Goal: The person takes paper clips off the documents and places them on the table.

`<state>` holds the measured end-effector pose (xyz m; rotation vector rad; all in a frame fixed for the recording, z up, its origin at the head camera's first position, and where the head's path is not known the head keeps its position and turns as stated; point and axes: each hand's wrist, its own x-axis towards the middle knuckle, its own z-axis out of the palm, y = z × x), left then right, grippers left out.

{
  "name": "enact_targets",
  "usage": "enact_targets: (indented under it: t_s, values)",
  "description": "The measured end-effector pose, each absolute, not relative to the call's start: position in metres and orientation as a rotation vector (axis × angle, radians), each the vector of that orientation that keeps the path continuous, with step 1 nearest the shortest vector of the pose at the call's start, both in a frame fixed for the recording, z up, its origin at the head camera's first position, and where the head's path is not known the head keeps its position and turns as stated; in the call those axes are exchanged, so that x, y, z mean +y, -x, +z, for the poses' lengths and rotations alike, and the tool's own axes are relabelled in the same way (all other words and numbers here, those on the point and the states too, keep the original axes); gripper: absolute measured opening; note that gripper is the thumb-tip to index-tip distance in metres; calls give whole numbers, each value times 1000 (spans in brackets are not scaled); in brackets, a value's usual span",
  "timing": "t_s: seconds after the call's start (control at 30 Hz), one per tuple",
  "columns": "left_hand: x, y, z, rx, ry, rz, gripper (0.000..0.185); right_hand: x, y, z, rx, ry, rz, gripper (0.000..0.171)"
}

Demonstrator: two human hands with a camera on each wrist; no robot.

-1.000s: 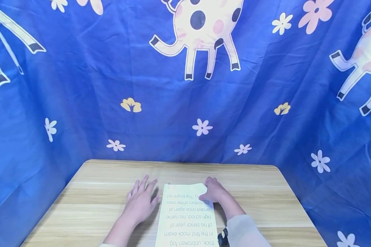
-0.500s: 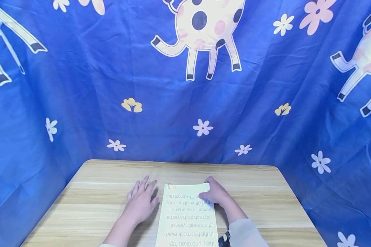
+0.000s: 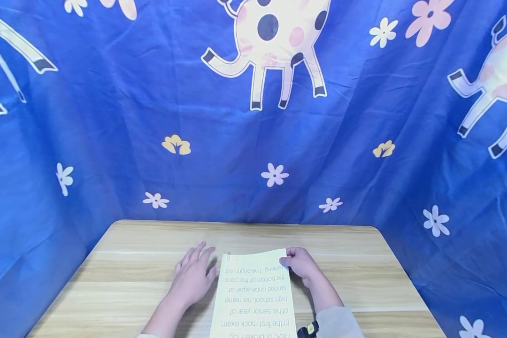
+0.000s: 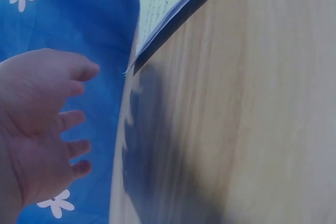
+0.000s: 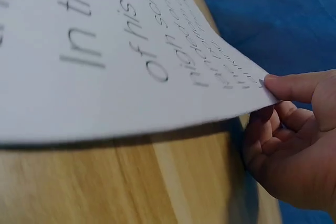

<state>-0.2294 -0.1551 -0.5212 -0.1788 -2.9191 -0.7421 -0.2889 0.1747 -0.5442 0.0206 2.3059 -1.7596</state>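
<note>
Pinching paper sheet [image 3: 253, 293], right hand [image 3: 305, 266]

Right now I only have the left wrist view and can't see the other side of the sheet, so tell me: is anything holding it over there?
Observer: Yes. The right hand pinches the far right corner of the printed sheet.
Operator: Is that corner flat on the table?
Observer: No. The right wrist view shows it lifted off the wooden table, with a shadow beneath.
Operator: And my left hand?
Observer: The left hand lies beside the sheet's left edge with fingers straight, holding nothing.
Operator: Are the pages fastened?
Observer: A paper clip sits at the far left corner.
</note>
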Motion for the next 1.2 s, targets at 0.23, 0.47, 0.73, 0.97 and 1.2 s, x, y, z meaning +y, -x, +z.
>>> enact_targets:
  t_s: [0.23,0.47,0.73,0.97,1.2]
  values:
    - [-152,240,-523,-2837,167,-964,57,175,287,-546,2257,-50,-1831,27]
    - [-146,253,-527,-2787,129,-1311,55,180,288,-552,2152,-9,-1923,24]
    - [-143,272,-534,-2800,191,-1368,51,183,291,-558,2027,-4,-1984,12]
    - [-145,289,-545,-2756,148,-1619,48,183,292,-560,2003,-4,-1996,4]
    - [-146,290,-551,-2730,161,-1715,35,186,290,-561,2044,32,-1963,24]
